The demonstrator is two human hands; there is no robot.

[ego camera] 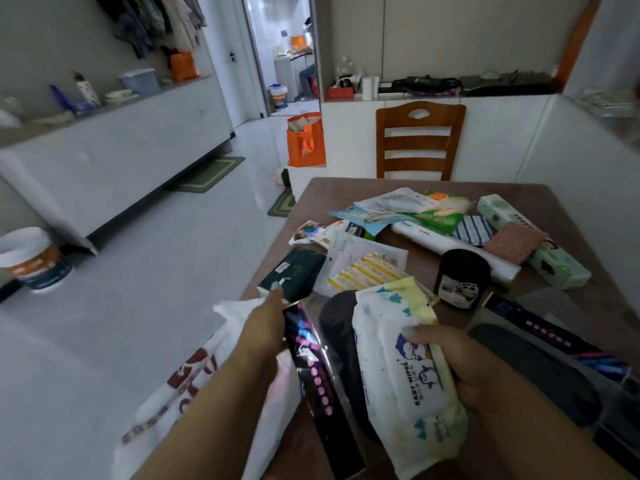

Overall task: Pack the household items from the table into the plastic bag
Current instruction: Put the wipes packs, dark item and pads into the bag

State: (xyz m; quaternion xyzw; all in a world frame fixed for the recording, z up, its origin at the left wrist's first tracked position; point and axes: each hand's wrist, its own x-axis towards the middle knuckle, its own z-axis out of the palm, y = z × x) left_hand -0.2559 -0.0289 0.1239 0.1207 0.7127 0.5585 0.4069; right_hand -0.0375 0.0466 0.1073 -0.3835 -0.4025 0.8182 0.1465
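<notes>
The right hand (460,365) is clamped on a baby wipes pack (401,368), lifted over the near worktop (426,261) edge. The left hand (266,327) grips a clear black-printed packet (311,372) beside the white plastic bag (180,386), which hangs off the worktop's left side. Farther on lie a dark green pack (294,273), a black jar (462,278) and a white roll (450,245).

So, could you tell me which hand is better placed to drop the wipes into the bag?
Right. The right hand already grips the wipes; the left hand is at the bag rim.
</notes>
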